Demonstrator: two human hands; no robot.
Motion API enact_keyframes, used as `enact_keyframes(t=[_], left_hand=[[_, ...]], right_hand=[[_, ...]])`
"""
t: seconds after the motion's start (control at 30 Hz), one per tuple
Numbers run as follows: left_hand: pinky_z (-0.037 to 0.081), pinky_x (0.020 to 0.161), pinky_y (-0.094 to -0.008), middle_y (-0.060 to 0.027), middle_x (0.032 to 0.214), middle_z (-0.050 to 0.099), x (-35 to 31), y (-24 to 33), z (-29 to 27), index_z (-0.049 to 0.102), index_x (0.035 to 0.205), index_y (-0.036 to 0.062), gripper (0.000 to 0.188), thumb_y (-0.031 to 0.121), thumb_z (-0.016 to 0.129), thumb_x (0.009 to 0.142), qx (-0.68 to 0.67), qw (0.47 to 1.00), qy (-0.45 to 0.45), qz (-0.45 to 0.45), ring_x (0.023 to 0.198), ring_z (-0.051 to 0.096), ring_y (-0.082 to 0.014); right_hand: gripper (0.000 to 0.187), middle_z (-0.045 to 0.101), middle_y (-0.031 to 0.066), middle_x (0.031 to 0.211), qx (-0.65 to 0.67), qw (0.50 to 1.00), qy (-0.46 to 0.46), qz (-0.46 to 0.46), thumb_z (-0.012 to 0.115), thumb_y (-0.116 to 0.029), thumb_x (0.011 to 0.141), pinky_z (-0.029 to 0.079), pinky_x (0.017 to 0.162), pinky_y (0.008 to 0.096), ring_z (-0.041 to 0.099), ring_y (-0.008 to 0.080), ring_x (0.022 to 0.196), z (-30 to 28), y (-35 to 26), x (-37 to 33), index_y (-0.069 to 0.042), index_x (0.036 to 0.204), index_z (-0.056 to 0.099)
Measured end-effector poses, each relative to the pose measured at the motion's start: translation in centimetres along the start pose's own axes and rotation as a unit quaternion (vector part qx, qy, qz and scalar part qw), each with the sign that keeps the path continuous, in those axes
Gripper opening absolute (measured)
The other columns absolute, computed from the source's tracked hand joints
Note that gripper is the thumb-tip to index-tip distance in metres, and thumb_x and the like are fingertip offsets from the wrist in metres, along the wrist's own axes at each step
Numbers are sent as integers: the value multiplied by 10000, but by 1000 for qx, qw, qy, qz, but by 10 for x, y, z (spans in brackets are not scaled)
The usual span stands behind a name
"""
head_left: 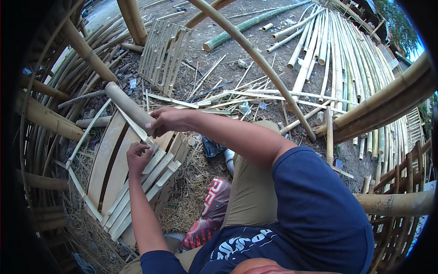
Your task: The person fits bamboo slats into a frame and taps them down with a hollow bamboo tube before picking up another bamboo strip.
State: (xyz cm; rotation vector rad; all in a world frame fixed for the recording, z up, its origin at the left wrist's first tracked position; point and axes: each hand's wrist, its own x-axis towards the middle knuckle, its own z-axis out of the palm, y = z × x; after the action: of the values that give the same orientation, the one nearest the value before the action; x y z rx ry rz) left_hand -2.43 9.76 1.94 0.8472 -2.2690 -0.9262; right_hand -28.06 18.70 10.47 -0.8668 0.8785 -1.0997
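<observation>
My right hand (165,121) is closed round the near end of a short, thick round pole (127,104), pale tan and probably bamboo. The pole slants up and left over a low wooden slatted bench (105,165). Just below it, my left hand (139,158) is closed with curled fingers, beside the upper ends of several split bamboo slats (132,197). What the left fingers pinch, if anything, is too small to make out. The slats lie side by side along the bench's near right edge.
A slatted bamboo panel (165,55) leans beyond the bench. Long bamboo poles (335,59) lie at the right, and a green pole (251,28) farther off. A curved bamboo pole (255,57) crosses overhead. Shavings (187,192) and a red printed bag (211,205) lie by my legs.
</observation>
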Motion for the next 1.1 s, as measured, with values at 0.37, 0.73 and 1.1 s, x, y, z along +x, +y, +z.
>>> enact_keyframes(t=[0.37,0.73,1.1], left_hand=[[434,600,-244,-2,762,628,1,-14,2,750,870,18,149,84,863,800,-11,1000,3,-25,657,529,-51],[422,582,-236,17,715,647,-4,-7,-2,769,861,27,181,130,894,779,-29,998,-6,-63,631,517,-38],[441,597,-235,27,717,672,-4,0,-5,803,870,31,182,163,897,784,-47,996,-13,-75,645,525,-31]], right_hand=[[453,681,161,851,9,987,134,82,647,51,625,542,578,392,696,278,674,7,41,-40,28,1074,587],[363,648,81,756,-63,966,231,99,808,-238,811,554,574,351,664,190,622,20,23,-33,2,1016,627],[503,729,136,1019,-190,974,111,59,769,-227,766,569,705,348,720,189,881,29,13,-1,20,1196,684]])
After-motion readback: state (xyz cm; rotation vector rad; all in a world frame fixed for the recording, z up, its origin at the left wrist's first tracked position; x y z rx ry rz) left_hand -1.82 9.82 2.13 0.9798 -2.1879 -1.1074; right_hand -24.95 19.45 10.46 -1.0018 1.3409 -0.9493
